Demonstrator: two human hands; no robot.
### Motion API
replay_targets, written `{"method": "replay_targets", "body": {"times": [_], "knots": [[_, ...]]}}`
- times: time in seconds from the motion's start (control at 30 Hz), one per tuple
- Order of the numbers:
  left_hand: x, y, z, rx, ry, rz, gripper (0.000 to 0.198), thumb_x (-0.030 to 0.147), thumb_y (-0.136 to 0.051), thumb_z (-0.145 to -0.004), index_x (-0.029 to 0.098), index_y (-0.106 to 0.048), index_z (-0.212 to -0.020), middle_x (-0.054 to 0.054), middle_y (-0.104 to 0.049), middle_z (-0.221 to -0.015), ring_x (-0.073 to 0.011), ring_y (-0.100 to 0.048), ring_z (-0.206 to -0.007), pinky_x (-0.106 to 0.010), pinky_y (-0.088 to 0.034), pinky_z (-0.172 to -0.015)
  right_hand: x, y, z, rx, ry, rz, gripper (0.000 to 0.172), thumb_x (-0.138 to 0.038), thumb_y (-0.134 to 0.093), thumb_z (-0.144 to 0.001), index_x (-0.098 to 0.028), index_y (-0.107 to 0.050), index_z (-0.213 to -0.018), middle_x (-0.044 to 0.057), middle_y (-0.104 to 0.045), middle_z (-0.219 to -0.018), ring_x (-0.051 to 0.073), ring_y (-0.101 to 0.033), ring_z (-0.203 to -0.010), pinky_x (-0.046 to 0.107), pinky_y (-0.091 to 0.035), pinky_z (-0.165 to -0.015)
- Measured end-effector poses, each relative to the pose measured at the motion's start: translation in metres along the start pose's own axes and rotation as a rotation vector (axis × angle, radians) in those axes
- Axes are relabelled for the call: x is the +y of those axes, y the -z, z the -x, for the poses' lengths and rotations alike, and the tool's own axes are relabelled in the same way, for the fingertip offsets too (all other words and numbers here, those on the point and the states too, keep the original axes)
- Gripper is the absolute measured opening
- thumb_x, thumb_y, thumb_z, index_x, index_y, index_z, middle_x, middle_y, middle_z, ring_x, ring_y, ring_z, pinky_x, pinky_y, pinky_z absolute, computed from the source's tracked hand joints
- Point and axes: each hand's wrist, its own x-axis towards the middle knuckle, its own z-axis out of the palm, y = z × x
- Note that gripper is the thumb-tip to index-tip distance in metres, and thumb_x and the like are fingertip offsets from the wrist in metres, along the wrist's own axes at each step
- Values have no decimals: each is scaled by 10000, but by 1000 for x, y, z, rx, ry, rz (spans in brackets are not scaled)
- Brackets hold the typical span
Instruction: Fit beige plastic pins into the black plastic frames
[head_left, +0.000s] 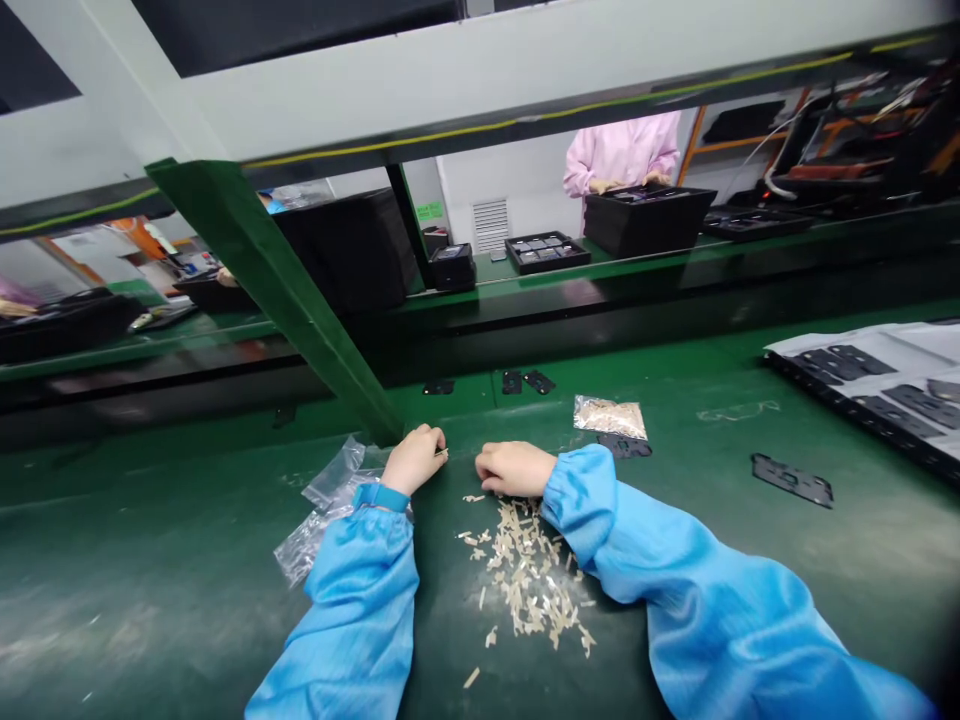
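Observation:
My left hand (417, 458) is closed in a pinch on a small pale piece (443, 453) that shows at its fingertips. To its right, my right hand (514, 468) rests low over the green table, fingers curled down; whatever they hold, if anything, is hidden. A loose pile of small beige pieces (529, 570) spreads just below my right hand. Crumpled clear plastic bags (330, 500) lie beside my left wrist and partly under it. Beyond my right wrist, a clear bag full of beige pieces (609, 416) overlaps a thin black plate (628, 447).
A green post (281, 300) rises near my left hand. Black plates (792, 480) lie at right, near a lined tray (862, 425), and small ones (538, 381) at the table's back. Across the bench, a person in pink (622, 155) handles a black box (646, 222).

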Motion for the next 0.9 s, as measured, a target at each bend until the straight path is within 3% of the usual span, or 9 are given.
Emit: {"method": "replay_targets", "body": {"times": [0.3,0.53,0.73,0.9], "knots": [[3,-3,-2,-28,-12,33,285,302,-518,-865,148,-538,-1103,-80,-578,-1100,-192,-587,-931,-398,-506,-789,15,-17,21,7,37,-201,41,-183,-643,-725,-174,-629,-762,17,-542,-851,143,-540,-800,229,-399,-709],[3,6,1,39,-73,191,263,306,-513,-868,142,-552,-1070,-74,-590,-1065,-183,-591,-907,-388,-506,-779,16,-7,29,65,66,-417,79,-115,-569,-765,-156,-632,-743,-47,-545,-634,70,-490,-577,159,-365,-563],[12,15,6,95,-148,428,129,249,-509,-844,151,-593,-844,-4,-618,-770,-142,-586,-728,-305,-477,-708,15,-9,24,257,-17,-516,99,-115,-544,-764,-145,-619,-707,-26,-553,-636,96,-493,-602,208,-358,-610],[30,28,15,82,-254,655,90,214,-519,-765,171,-599,-769,5,-638,-754,-146,-590,-733,-242,-450,-684,7,-7,17,459,-87,-655,57,-143,-521,-776,-154,-576,-785,-17,-550,-704,105,-503,-642,220,-387,-627]]}}
